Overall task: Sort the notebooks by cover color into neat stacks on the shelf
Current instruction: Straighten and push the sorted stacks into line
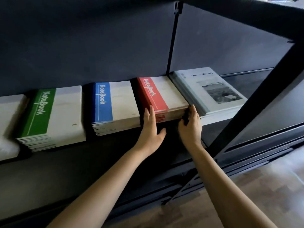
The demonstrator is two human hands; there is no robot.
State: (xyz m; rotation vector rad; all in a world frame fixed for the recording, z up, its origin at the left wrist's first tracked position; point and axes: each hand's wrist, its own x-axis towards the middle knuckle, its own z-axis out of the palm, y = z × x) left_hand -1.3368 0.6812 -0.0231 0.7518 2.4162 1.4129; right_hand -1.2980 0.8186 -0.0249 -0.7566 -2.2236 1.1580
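Notebooks lie in flat stacks along a dark shelf, and we see them from the head view, the only one we have. At about 9 o'clock from the middle is the green stack, next to it toward the centre is the blue stack, and just right of the centre is the red stack. At about 2 o'clock, touching or just beside the red one, lies a pale grey stack with a dark photo on its top cover. At the far 9 o'clock edge one more white stack is partly cut off. Our left hand lies flat with straight, released fingers against the front left corner of the red stack, in the gap toward the blue one. Our right hand has curled fingers at the front right corner of the red stack, pressed on its edge; we cannot tell if it really grips the pages or only pushes them. Both bare forearms come up from 6 o'clock. At 5 o'clock we see a wooden floor.
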